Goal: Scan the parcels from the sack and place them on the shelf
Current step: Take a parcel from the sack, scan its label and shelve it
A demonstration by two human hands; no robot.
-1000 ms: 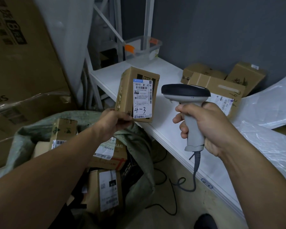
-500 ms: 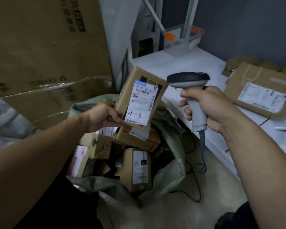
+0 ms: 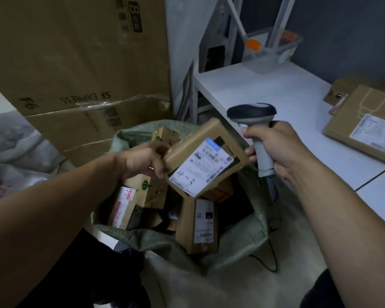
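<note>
**Supervisor:** Where are you?

**Operator:** Fingers [image 3: 160, 150] of my left hand [image 3: 142, 161] are curled round the edge of a small brown parcel [image 3: 209, 136]. I hold it tilted above the open sack [image 3: 129, 138] at mid-frame, with its white label [image 3: 200, 167] turned up toward me. My right hand [image 3: 280, 150] is wrapped tight round the grip of the scanner [image 3: 251, 112]. The scanner's head sits just beside the parcel's upper right corner.

**Supervisor:** Has that one been scanned?

**Operator:** I cannot tell. No beam shows on the label, and the print is too blurred to read.

**Supervisor:** And the tally?

**Operator:** At the right edge of the frame a flat parcel [image 3: 365, 121] lies on the white shelf [image 3: 265, 90], with another just behind it. From that I judge a few are already through. Lower middle, several boxes [image 3: 198, 225] are packed inside the sack, some with labels showing. More may be hidden underneath.

**Supervisor:** So, early days?

**Operator:** That is my reading. This parcel needs its place on the shelf, and most of the sack is left to do.
</note>
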